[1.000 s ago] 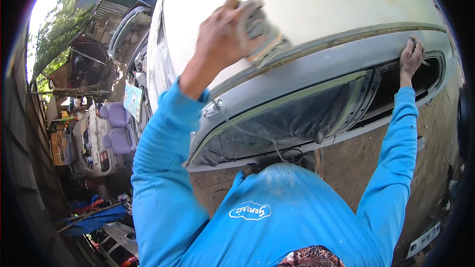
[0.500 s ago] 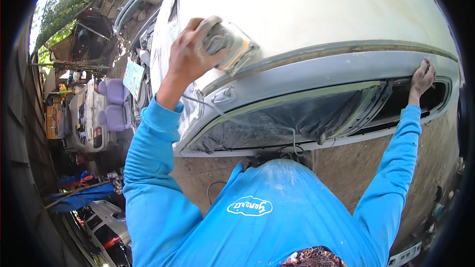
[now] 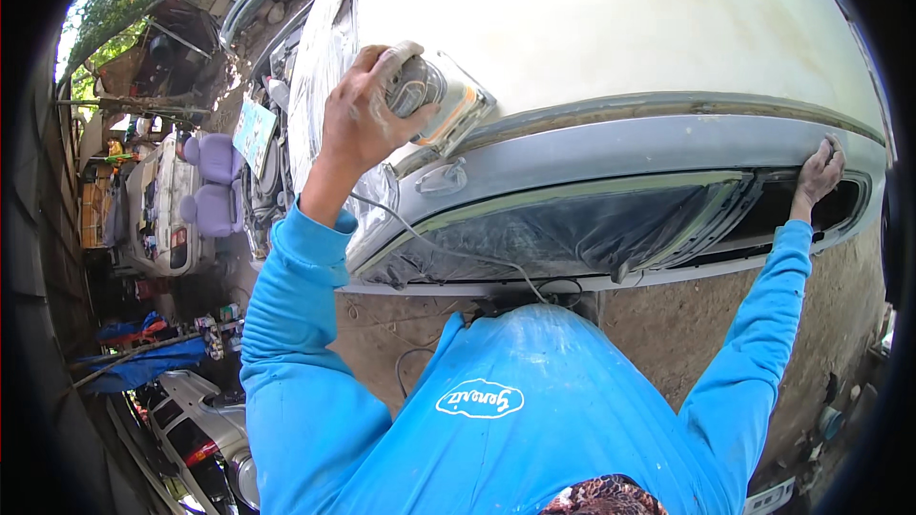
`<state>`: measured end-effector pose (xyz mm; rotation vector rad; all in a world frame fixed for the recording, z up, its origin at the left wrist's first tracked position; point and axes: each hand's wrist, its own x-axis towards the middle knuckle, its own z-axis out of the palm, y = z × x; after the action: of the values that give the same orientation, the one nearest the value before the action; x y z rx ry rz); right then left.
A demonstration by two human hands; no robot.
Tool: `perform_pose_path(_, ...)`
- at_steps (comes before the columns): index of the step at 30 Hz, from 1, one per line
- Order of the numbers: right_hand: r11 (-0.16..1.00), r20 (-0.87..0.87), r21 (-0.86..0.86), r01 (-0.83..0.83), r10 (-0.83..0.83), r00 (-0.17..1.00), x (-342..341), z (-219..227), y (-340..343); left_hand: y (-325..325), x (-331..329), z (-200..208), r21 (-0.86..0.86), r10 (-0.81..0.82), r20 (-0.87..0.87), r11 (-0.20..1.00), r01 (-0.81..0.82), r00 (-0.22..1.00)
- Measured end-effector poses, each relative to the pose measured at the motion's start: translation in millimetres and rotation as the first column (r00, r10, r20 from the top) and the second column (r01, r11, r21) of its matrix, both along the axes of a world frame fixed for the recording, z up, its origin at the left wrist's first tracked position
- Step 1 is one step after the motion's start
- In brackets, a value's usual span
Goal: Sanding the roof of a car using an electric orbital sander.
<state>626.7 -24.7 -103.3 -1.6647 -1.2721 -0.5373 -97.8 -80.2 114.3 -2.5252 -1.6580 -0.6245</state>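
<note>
- My left hand (image 3: 367,119) is clenched over the top of a small grey-and-white palm sander with an orange band above its flat pad (image 3: 434,100); the grip from above looks meant to press the pad flat onto the surface
- The sander sits on the cream, dull-sanded car body panel (image 3: 611,29), near its left end and just above the grey primed strip (image 3: 658,143) that runs along the panel's lower edge
- A thin cable (image 3: 448,250) trails from under my left wrist down across the masked opening towards my chest — slack, so it hangs below the sanding spot
- My right hand (image 3: 821,170) is far out on the right, arm stretched, palm and fingers laid against the grey strip at its right end; it grasps nothing that I can make out, and reads as a brace that steadies me while the other arm works
- Below the strip, the window opening is covered with clear, crinkled plastic sheeting (image 3: 572,229), probably to keep dust out
- My blue long-sleeved shirt (image 3: 496,401) fills the lower middle
- Further left, well apart from the panel, stand a pair of pale purple car seats (image 3: 215,186) inside a stripped white vehicle shell (image 3: 157,210) — a cluttered yard, with bare earth (image 3: 668,324) under the car
</note>
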Motion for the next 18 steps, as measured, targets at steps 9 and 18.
perform_pose_path(9, 0.999, 0.005, -0.013, 0.033, -0.033, 0.999, -5.3, 1.5, -1.5, 19.9, -0.1, 5.4, -0.017, 0.096, 0.061, 0.995, -0.095, 0.994)
perform_pose_path(18, 0.994, -0.082, -0.058, 0.097, -0.101, 0.991, -9.3, 3.9, 4.3, 71.9, 45.4, 12.1, -0.202, 0.419, 0.042, 0.893, -0.403, 0.907)
